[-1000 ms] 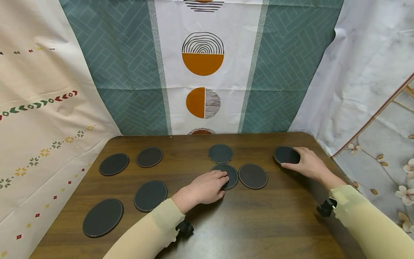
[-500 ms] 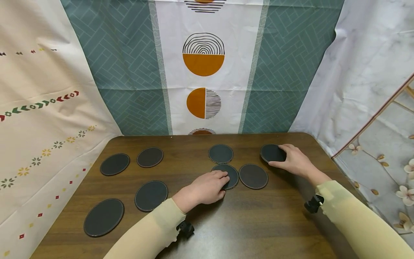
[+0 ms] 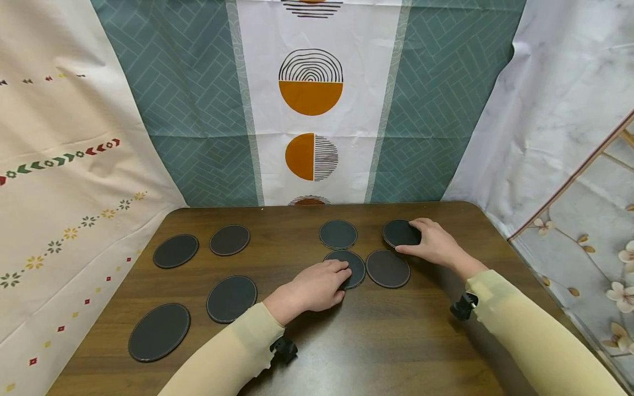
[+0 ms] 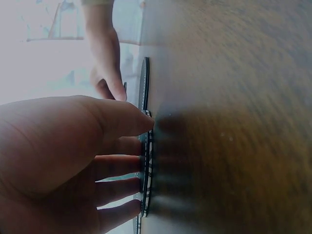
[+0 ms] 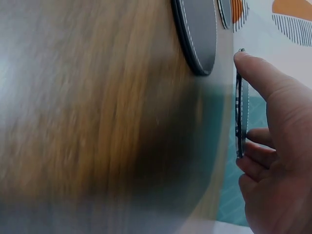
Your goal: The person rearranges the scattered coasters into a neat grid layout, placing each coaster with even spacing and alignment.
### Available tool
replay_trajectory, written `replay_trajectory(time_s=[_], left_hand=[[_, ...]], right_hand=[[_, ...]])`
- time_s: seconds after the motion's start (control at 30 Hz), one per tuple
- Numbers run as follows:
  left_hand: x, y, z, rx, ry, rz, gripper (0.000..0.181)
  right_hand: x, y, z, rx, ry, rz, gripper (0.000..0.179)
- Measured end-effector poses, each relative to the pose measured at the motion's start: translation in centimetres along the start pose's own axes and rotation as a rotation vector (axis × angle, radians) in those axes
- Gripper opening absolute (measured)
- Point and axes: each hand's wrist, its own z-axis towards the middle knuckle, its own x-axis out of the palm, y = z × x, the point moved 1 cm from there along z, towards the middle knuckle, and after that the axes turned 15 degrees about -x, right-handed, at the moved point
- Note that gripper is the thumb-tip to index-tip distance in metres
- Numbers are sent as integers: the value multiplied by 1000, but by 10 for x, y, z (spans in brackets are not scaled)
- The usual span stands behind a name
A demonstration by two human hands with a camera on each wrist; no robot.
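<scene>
My left hand (image 3: pixel 312 287) rests on a dark round stitched coaster (image 3: pixel 354 267) at mid-table, its fingertips on the coaster's top. In the left wrist view the thumb lies right at the coaster's edge. Held by its edge between thumb and fingers, another black coaster (image 3: pixel 400 233) is in my right hand (image 3: pixel 436 245). The right wrist view has that held coaster (image 5: pixel 240 117) edge-on, raised off the wood. A brown-black coaster (image 3: pixel 388 269) lies just in front of it, beside the left hand's one. Behind them lies a further coaster (image 3: pixel 338 234).
On the left side of the brown wooden table (image 3: pixel 376 341) lie several spread coasters: two behind (image 3: pixel 175 251), one nearer the left forearm (image 3: pixel 231 299) and one at the front left (image 3: pixel 159 333). A patterned cloth (image 3: pixel 312 121) hangs behind the table.
My right hand has moved left with the coaster, from near the table's right side to just behind the brown-black coaster. The left hand has stayed in place.
</scene>
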Motion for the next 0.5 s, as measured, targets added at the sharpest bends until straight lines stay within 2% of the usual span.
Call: replay_trajectory(time_s=[0.5], left_hand=[[-3, 0, -1, -11, 8, -6, 53]], right_hand=[[14, 15, 25, -2, 35, 1, 102]])
